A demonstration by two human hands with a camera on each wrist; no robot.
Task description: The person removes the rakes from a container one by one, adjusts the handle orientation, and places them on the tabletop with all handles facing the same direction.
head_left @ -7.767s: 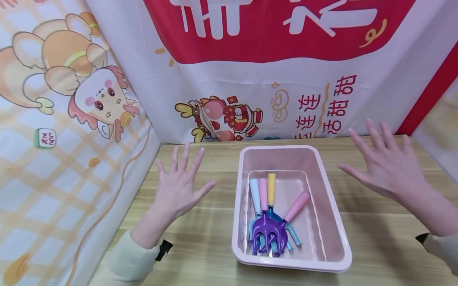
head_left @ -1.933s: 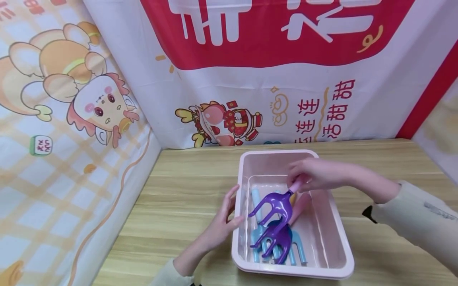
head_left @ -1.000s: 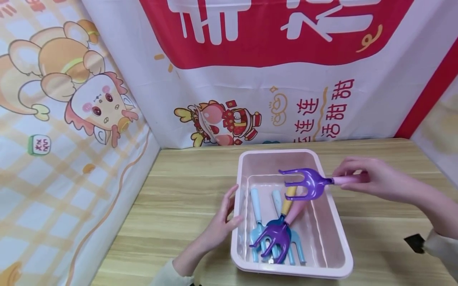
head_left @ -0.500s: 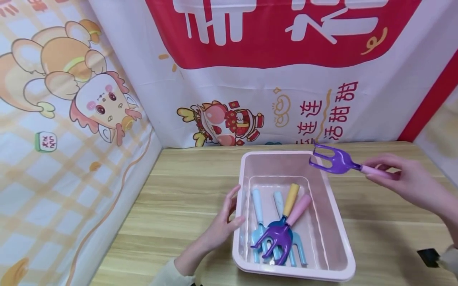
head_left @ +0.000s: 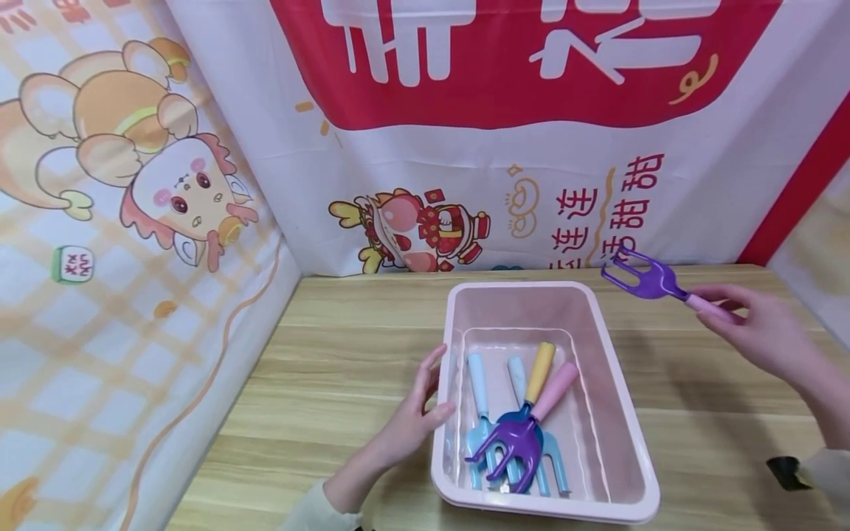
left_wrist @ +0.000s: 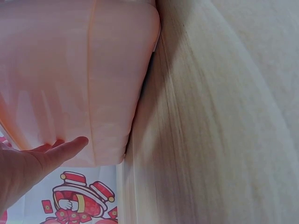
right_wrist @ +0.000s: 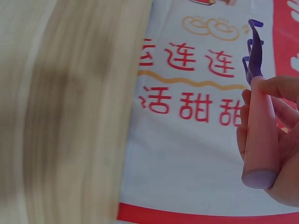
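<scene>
A hand fork (head_left: 655,282) has a glossy purple head with slender tines bent over at their tips, and a smooth, matte pink handle, cylindrical with a rounded end. It is in the right hand (head_left: 757,328), raised above the surface (head_left: 358,354), which has streaky, pale wood grain. Between the two hands sits a deep pink tub (head_left: 521,306), rectangular with rounded corners, a rolled rim and a plastic-like sheen.

Inside, nearer the left hand (head_left: 410,419), more tools overlap. A pale blue fork (head_left: 478,383) lies closest to that hand; a second pale blue fork (head_left: 517,376) lies partly beneath a tool with a yellow handle (head_left: 541,371) and dark blue head. Across these rests another purple fork (head_left: 520,440), its pink handle slanting toward the right hand's side. Beyond both hands hangs softly creased white cloth (head_left: 292,192) printed with red lettering and cartoon figures.

The right hand reaches in with its forearm angled, thumb near the handle's neck and fingers curled around it, so the tines point away from the palm, toward the left hand's side. The left hand, fingers loosely spread and slightly bent, rests against the tub's nearest outer wall, just under the rim.
</scene>
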